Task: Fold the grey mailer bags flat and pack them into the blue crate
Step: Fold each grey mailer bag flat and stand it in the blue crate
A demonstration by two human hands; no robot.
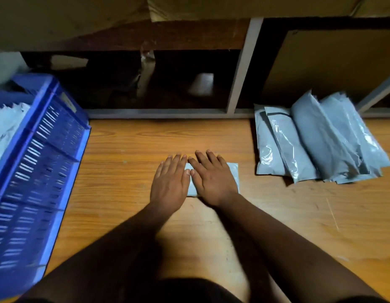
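A folded grey mailer bag (233, 171) lies on the wooden floor (128, 149) in the middle of the view. My left hand (170, 184) and my right hand (213, 180) press flat on it side by side, fingers straight, hiding most of it. The blue crate (41, 162) stands at the left, with folded grey bags (4, 130) inside. A pile of several unfolded grey mailer bags (314, 138) lies on the floor at the right.
A low shelf unit with a grey frame (242, 68) and dark openings runs along the back. Brown cardboard (333, 66) fills its right compartment. My knees show at the bottom edge.
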